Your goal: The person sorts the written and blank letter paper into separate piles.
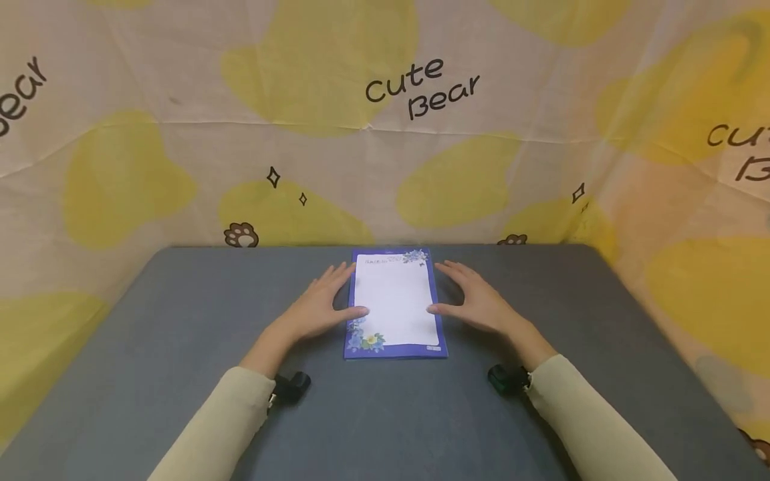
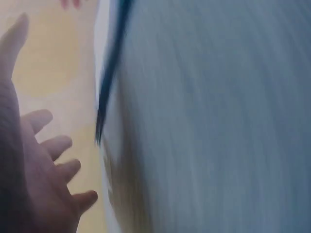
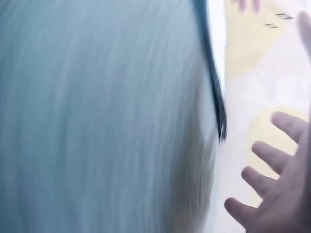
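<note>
A flat rectangular pad lies on the grey table, with a white middle, a blue-violet border, and blue flowers at its top right and bottom left corners. At its left side is my left hand, its fingers extended and the thumb overlapping the white area in the head view. My right hand mirrors it on the other side, thumb tip over the pad's right border. Both wrist views show spread fingers with nothing in their grip; the pad's dark edge appears in the left wrist view and the right wrist view.
The grey table reaches back to a cloth backdrop with yellow patches and lettering, which also hangs along both sides. Each wrist carries a small black camera, one at the left and one at the right.
</note>
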Demonstrator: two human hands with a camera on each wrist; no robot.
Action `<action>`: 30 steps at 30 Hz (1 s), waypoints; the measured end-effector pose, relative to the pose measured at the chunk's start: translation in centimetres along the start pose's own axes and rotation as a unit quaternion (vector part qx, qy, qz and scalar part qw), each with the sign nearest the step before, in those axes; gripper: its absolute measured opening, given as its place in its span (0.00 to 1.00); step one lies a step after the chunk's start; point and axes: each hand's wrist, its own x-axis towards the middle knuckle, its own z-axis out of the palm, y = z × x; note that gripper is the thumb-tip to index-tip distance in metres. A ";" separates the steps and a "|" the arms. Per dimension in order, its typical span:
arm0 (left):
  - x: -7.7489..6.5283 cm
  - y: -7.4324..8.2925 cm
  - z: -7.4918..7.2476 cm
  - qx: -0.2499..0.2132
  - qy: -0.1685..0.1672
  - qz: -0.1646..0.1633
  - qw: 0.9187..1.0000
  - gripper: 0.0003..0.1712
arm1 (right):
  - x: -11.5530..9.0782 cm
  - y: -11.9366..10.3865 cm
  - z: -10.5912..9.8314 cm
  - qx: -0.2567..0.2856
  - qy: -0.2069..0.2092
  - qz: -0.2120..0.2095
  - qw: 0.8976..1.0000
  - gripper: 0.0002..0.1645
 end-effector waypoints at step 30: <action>0.9 0.2 3.7 0.067 -0.031 0.096 0.993 0.67 | 0.2 0.1 4.2 -0.080 -0.041 -0.097 0.991 0.61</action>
